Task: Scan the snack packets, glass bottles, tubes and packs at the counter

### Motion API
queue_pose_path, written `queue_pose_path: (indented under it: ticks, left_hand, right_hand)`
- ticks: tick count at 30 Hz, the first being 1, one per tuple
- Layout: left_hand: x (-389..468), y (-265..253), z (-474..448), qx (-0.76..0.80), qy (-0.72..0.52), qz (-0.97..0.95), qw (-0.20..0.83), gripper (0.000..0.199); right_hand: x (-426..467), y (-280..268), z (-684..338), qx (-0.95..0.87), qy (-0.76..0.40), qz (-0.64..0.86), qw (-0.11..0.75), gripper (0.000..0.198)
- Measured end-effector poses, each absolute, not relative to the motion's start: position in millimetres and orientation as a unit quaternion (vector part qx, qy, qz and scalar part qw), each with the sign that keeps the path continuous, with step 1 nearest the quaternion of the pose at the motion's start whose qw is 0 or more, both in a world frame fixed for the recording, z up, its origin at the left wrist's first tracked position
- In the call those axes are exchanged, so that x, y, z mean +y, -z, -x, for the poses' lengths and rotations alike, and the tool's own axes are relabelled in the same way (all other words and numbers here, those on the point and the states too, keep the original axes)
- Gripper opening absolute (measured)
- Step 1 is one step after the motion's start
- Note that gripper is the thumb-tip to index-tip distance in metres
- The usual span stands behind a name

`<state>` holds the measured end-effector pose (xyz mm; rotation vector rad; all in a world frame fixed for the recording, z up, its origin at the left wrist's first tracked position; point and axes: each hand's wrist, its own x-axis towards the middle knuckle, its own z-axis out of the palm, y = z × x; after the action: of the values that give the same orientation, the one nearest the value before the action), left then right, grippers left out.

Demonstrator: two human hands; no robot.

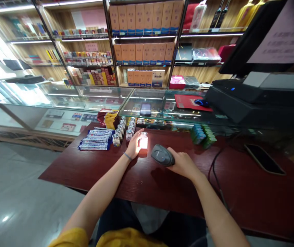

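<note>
My left hand point(134, 145) is closed around the side of a small jar point(143, 141) with a silvery lid, which is lit brightly and washed out by light. In my right hand point(183, 163) is a dark grey barcode scanner point(162, 155), its head turned toward that jar. Just left of my left hand stand two rows of similar small jars point(129, 133). Beyond them lie blue-and-white wrapped sticks point(97, 139) and a stack of red and yellow packets point(108, 118). The jar's label cannot be read in the glare.
Blue and green small packs point(203, 134) stand right of centre on the dark red table point(136, 185). A phone point(264, 158) and a black cable point(215, 168) lie at the right. Behind is a glass counter point(159, 103) with a mouse point(200, 102) and black register equipment point(239, 99).
</note>
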<state>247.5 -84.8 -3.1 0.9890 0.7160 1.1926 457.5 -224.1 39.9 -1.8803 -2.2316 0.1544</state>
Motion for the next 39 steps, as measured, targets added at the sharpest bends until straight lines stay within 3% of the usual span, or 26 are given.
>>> queue_pose_path:
  ticks: [5, 10, 13, 19, 27, 39]
  left_hand:
    - [-86, 1, -241, 0.317, -0.53, -0.542, 0.57, 0.031]
    - [-83, 15, -248, 0.327, -0.51, -0.468, 0.643, 0.045]
    - [-82, 17, -251, 0.314, -0.517, -0.483, 0.634, 0.046]
    - [-88, -7, -245, 0.33, -0.531, -0.601, 0.498, 0.038]
    - [-120, -12, -197, 0.435, -0.554, -0.679, 0.208, 0.017]
    - [-117, 5, -180, 0.543, -0.487, -0.674, 0.119, 0.015]
  right_hand:
    - [-224, -37, -462, -0.746, -0.071, 0.643, 0.159, 0.036]
    - [-224, -36, -464, -0.741, -0.088, 0.641, 0.181, 0.04]
    - [-222, -35, -467, -0.727, -0.095, 0.649, 0.203, 0.038]
    - [-217, -27, -479, -0.717, -0.075, 0.652, 0.237, 0.034]
    - [-216, -25, -476, -0.718, -0.062, 0.657, 0.221, 0.04]
    - [-214, -19, -477, -0.716, -0.05, 0.66, 0.22, 0.038]
